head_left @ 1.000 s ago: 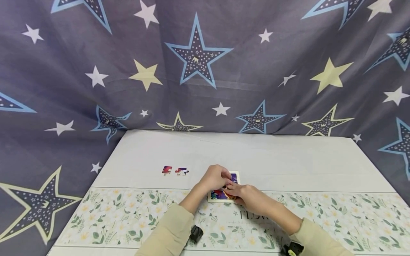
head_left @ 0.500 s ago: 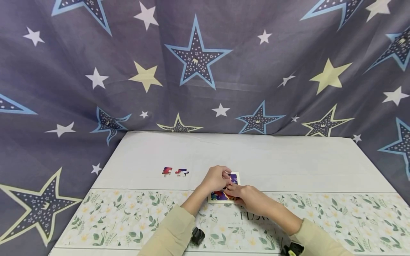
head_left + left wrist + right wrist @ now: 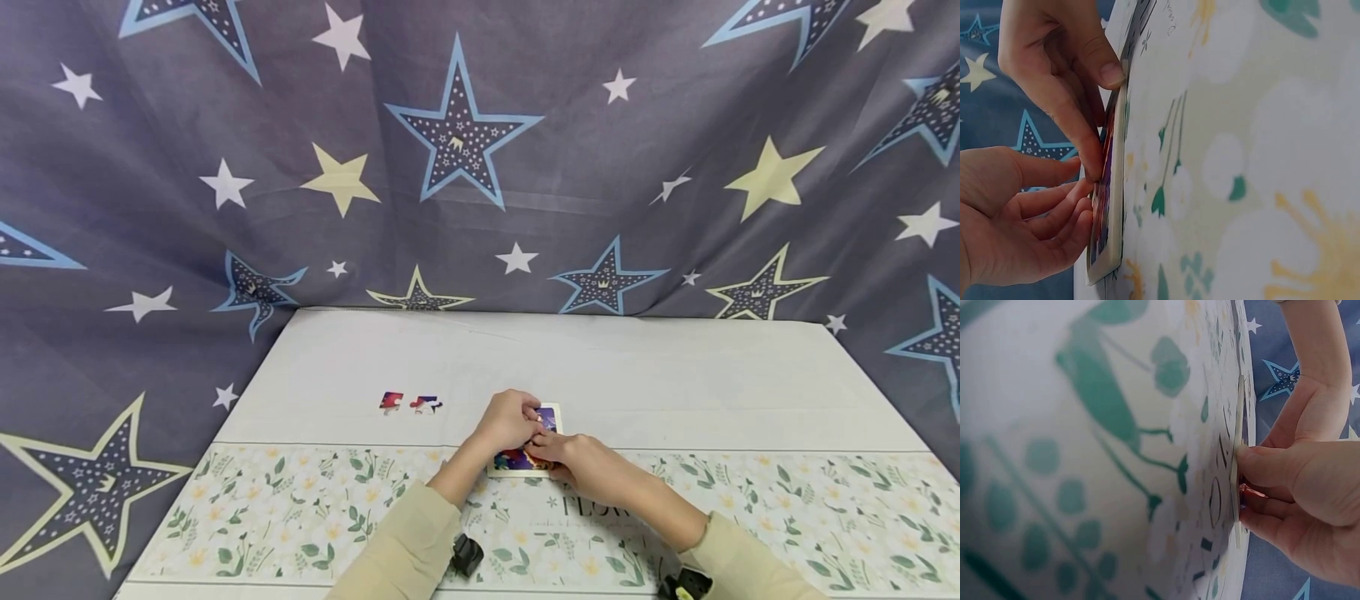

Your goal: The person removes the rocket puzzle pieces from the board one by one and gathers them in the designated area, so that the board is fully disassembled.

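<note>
A small jigsaw puzzle (image 3: 521,459) in a cream tray lies on the table, showing purple, red and orange. My left hand (image 3: 508,419) is over its left side. In the left wrist view the curved fingers of this left hand (image 3: 1029,215) have their tips right at the puzzle's face; I cannot tell whether they pinch a piece. My right hand (image 3: 588,462) reaches in from the right, its index finger extended onto the face beside the left fingertips. The right thumb (image 3: 1112,74) rests on the tray's near rim. Both hands hide much of the picture.
Two loose jigsaw pieces lie left of the hands: a red one (image 3: 391,402) and a purple-and-white one (image 3: 427,404). The white table (image 3: 675,375) carries a floral strip (image 3: 315,508) along the front. A star-patterned curtain (image 3: 570,183) hangs behind.
Both hands stay at the puzzle. The left hand and forearm have shifted very slightly to the right; the right hand and the loose pieces look almost unmoved.
</note>
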Demonstrator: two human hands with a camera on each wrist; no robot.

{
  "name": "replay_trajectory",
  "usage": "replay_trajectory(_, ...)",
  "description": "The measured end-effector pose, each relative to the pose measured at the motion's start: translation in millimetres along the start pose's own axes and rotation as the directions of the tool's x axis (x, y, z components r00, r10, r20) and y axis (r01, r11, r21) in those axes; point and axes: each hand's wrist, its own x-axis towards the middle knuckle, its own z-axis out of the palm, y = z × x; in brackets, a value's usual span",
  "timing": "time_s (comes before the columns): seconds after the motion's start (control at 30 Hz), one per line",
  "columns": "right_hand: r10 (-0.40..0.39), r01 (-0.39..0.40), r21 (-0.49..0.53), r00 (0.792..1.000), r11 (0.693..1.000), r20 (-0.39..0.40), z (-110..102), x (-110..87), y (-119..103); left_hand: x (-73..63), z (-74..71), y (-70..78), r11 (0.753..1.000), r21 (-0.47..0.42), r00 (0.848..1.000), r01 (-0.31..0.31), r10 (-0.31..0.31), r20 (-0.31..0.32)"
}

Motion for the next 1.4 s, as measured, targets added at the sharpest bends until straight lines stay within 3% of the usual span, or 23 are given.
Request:
replay_trajectory(0.57, -0.013, 0.012, -0.023, 1.0, 1.0, -0.012, -0.5, 0.1, -0.6, 0.0, 0.6, 1.3, 0.999, 0.033, 0.998, 0.032, -0.03, -0.057)
replay_trajectory(1.4, -0.028, 0.028, -0.032, 0.999, 0.999, -0.021, -1.6, -1.6, -0.5, 2.4, 0.5, 4.7, 0.997, -0.072, 0.996, 0.018, -0.024, -0.086)
